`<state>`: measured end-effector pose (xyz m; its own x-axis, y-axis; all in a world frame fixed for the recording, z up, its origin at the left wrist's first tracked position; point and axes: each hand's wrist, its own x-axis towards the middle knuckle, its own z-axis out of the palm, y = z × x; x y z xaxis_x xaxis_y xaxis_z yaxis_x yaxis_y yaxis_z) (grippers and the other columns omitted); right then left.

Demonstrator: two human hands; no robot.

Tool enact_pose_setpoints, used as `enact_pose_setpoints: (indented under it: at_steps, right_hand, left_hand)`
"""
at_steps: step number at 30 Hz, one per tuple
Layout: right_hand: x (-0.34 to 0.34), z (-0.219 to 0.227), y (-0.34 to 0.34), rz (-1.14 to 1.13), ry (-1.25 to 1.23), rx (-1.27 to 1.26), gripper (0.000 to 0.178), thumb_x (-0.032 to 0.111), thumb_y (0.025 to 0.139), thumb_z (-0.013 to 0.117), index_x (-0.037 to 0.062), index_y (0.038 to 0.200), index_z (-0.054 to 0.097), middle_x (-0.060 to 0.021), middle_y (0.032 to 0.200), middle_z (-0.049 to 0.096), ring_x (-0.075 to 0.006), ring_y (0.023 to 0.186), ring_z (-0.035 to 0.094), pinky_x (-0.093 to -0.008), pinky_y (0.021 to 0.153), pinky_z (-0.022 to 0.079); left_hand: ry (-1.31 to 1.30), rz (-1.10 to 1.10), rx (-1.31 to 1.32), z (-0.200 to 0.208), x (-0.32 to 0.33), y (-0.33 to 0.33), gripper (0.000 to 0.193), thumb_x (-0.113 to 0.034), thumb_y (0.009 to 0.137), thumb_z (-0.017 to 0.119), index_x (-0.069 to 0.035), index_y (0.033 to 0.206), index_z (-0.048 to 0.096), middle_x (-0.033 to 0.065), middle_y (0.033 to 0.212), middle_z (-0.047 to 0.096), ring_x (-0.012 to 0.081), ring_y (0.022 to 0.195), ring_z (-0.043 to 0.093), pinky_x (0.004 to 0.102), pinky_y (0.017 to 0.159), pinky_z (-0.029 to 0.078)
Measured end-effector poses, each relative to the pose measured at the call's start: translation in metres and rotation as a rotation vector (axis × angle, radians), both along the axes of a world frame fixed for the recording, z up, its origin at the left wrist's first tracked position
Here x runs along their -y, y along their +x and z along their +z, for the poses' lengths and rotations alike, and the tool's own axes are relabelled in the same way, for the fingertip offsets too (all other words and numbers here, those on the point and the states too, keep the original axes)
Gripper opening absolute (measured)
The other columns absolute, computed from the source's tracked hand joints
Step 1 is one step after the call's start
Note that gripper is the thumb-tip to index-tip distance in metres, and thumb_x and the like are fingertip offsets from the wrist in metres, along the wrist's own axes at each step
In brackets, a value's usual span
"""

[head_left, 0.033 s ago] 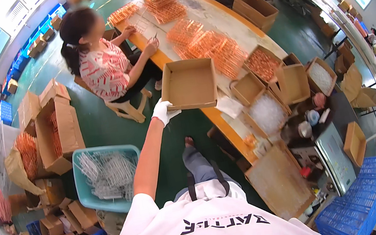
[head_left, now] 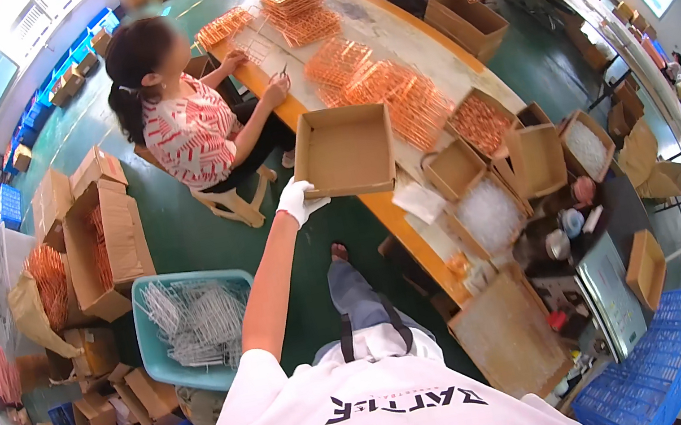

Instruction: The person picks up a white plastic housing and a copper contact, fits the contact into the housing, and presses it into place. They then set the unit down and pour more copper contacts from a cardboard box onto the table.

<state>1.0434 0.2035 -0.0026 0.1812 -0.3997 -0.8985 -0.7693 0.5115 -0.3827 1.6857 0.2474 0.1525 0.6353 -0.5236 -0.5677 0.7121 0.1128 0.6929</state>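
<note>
Box of brown cardboard (head_left: pixel 345 146), shallow, squarish and open-topped, is hanging in mid-air at the centre, its open side facing up. And here's the left hand (head_left: pixel 300 202), in a white fabric glove, grasping it by the near left corner, partly closing on the cardboard; the exact curl of the fingers isn't showing clearly. The right hand is lying out of view, so I cannot tell whether it is gripping anything.

Just beyond, a long pale table (head_left: pixel 401 36) with a wooden edge is bearing bright orange wire racks (head_left: pixel 401 100). To the left, a seated co-worker (head_left: pixel 186 139) in a red-and-white patterned top is reaching onto the table. Lower left, a turquoise plastic tub (head_left: pixel 153 355) is holding jumbled white wire pieces (head_left: pixel 196 324); lower right, slatted blue plastic crates (head_left: pixel 645 364) are sitting.
</note>
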Motion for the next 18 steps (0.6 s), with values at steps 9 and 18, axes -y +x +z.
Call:
enact_pose_setpoints:
  at_steps: [9,18]
  right_hand:
    - [0.014,0.017,0.198,0.011,-0.063,-0.020,0.021,0.011,0.083,0.053,0.0060,0.076,0.072,-0.0126,0.076,0.070,-0.0253,0.067,0.065,-0.0364,0.063,0.051]
    - [0.016,0.046,0.341,-0.009,-0.160,-0.092,0.022,0.010,0.083,0.051,0.0053,0.078,0.072,-0.0125,0.079,0.071,-0.0254,0.071,0.066,-0.0362,0.066,0.052]
  left_hand:
    - [-0.079,0.028,-0.041,-0.028,0.122,0.204,0.050,-0.004,0.091,0.056,-0.019,0.138,0.044,0.0102,0.132,0.051,0.0341,0.120,0.054,0.0580,0.093,0.054]
    - [-0.212,0.251,-0.316,-0.071,0.207,0.311,0.080,-0.002,0.092,0.060,-0.026,0.155,0.016,0.0102,0.152,0.029,0.0380,0.126,0.047,0.0601,0.092,0.055]
